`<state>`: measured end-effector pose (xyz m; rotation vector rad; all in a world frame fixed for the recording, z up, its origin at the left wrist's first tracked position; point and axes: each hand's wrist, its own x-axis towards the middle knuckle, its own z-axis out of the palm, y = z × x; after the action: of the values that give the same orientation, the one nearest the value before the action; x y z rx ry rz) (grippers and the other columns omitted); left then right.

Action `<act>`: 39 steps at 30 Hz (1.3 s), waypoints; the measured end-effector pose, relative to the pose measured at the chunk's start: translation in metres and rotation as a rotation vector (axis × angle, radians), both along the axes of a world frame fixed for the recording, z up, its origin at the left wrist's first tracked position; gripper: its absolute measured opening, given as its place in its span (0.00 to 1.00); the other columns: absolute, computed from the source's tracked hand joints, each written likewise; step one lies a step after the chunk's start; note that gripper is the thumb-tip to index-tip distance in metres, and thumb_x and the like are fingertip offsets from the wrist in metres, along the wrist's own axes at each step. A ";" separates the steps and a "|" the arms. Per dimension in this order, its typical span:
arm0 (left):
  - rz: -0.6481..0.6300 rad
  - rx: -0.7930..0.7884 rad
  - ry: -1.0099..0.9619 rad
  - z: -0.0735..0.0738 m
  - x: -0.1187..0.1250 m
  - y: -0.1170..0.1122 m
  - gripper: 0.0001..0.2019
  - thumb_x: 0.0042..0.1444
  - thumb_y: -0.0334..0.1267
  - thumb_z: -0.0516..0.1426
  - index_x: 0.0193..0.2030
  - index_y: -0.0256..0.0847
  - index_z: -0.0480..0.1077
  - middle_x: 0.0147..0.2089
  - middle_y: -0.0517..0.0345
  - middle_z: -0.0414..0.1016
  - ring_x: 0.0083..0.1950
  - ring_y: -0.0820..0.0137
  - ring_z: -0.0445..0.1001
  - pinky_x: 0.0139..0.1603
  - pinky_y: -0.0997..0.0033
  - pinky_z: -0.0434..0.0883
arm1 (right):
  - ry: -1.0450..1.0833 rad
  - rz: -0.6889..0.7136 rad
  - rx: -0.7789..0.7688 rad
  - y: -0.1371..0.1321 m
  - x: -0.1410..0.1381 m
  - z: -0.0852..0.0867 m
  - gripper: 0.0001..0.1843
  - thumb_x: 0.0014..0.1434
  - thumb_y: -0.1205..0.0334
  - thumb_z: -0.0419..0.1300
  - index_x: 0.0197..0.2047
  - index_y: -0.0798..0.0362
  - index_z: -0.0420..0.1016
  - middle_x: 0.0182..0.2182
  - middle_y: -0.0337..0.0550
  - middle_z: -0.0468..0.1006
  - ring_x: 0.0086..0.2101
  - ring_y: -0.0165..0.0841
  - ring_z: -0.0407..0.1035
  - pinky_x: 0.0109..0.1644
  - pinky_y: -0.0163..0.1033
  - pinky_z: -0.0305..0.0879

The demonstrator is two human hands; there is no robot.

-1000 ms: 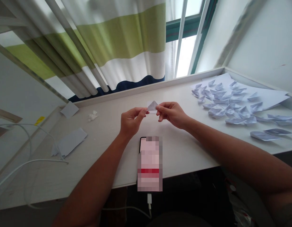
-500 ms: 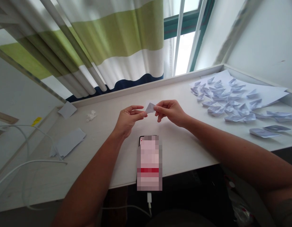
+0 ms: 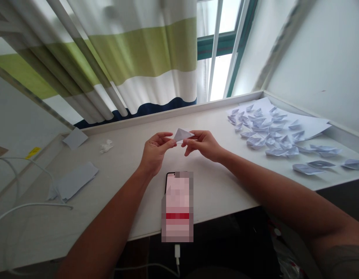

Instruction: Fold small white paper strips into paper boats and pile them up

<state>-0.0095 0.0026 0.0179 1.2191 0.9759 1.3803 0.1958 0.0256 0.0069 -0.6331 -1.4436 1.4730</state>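
Note:
A small piece of folded white paper [image 3: 182, 134], roughly triangular with its point upward, is held just above the desk between both hands. My left hand [image 3: 156, 149] pinches its left corner between thumb and fingers. On the other side, my right hand [image 3: 205, 145] grips the right end, with the fingers behind the paper and partly hidden. Below the hands lies a phone [image 3: 177, 207] with a blurred screen, reaching over the desk's front edge.
Many folded paper boats [image 3: 266, 130] cover the right of the white desk [image 3: 133, 155], some on large paper sheets [image 3: 307, 118]. At left are a paper stack [image 3: 76, 180], a single sheet [image 3: 75, 138], a crumpled tissue [image 3: 106, 146] and white cables [image 3: 31, 201]. A striped curtain [image 3: 144, 54] hangs behind.
The folded paper now shows a wider face, its right tip sticking out over my right fingers. My right thumb has shifted lower. The whole view has moved slightly.

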 end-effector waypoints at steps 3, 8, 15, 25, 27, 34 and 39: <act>-0.022 0.010 0.096 -0.001 0.000 -0.002 0.19 0.51 0.41 0.75 0.48 0.41 0.80 0.35 0.59 0.83 0.39 0.67 0.82 0.52 0.60 0.78 | -0.028 -0.006 0.032 0.000 -0.001 -0.001 0.27 0.53 0.41 0.80 0.38 0.57 0.84 0.31 0.44 0.86 0.26 0.32 0.81 0.33 0.39 0.82; 0.129 0.382 0.515 -0.004 0.001 -0.006 0.23 0.56 0.39 0.72 0.59 0.47 0.76 0.54 0.51 0.84 0.53 0.61 0.82 0.53 0.59 0.78 | -0.105 -0.010 0.008 0.001 0.001 -0.003 0.26 0.54 0.41 0.79 0.36 0.58 0.84 0.28 0.45 0.86 0.25 0.32 0.81 0.33 0.39 0.81; 0.067 0.604 0.786 -0.003 -0.003 -0.008 0.24 0.61 0.38 0.70 0.64 0.48 0.77 0.52 0.50 0.85 0.49 0.60 0.82 0.50 0.59 0.79 | -0.148 0.012 0.037 0.001 0.000 -0.008 0.27 0.56 0.39 0.77 0.35 0.57 0.85 0.26 0.43 0.84 0.24 0.31 0.78 0.30 0.37 0.79; -0.018 0.379 0.605 0.003 -0.001 -0.012 0.20 0.59 0.43 0.73 0.56 0.43 0.83 0.56 0.45 0.86 0.47 0.58 0.87 0.53 0.55 0.84 | -0.198 -0.045 0.210 0.003 0.000 -0.013 0.25 0.58 0.37 0.75 0.33 0.54 0.82 0.27 0.40 0.83 0.23 0.29 0.75 0.27 0.36 0.74; -0.065 0.266 0.480 0.001 0.000 -0.012 0.23 0.56 0.43 0.75 0.57 0.43 0.82 0.54 0.45 0.87 0.48 0.56 0.88 0.53 0.55 0.85 | -0.188 -0.069 0.218 0.003 -0.001 -0.012 0.26 0.57 0.37 0.76 0.32 0.53 0.81 0.28 0.40 0.83 0.24 0.29 0.75 0.27 0.36 0.74; -0.181 0.102 0.269 -0.002 -0.004 -0.004 0.29 0.50 0.42 0.78 0.58 0.42 0.80 0.58 0.44 0.85 0.48 0.57 0.89 0.52 0.55 0.86 | -0.209 -0.094 0.225 0.003 0.001 -0.009 0.26 0.59 0.37 0.75 0.35 0.53 0.81 0.29 0.43 0.84 0.26 0.30 0.75 0.28 0.39 0.75; -0.144 0.136 0.341 -0.003 -0.002 -0.005 0.26 0.58 0.39 0.72 0.63 0.43 0.78 0.60 0.44 0.84 0.46 0.60 0.89 0.52 0.56 0.86 | -0.282 -0.151 0.289 0.001 0.001 -0.011 0.18 0.64 0.45 0.72 0.42 0.52 0.81 0.34 0.43 0.85 0.26 0.31 0.77 0.29 0.40 0.75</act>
<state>-0.0113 -0.0028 0.0150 1.6327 1.0148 1.1619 0.1963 0.0268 -0.0043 -0.7705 -1.7454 1.0619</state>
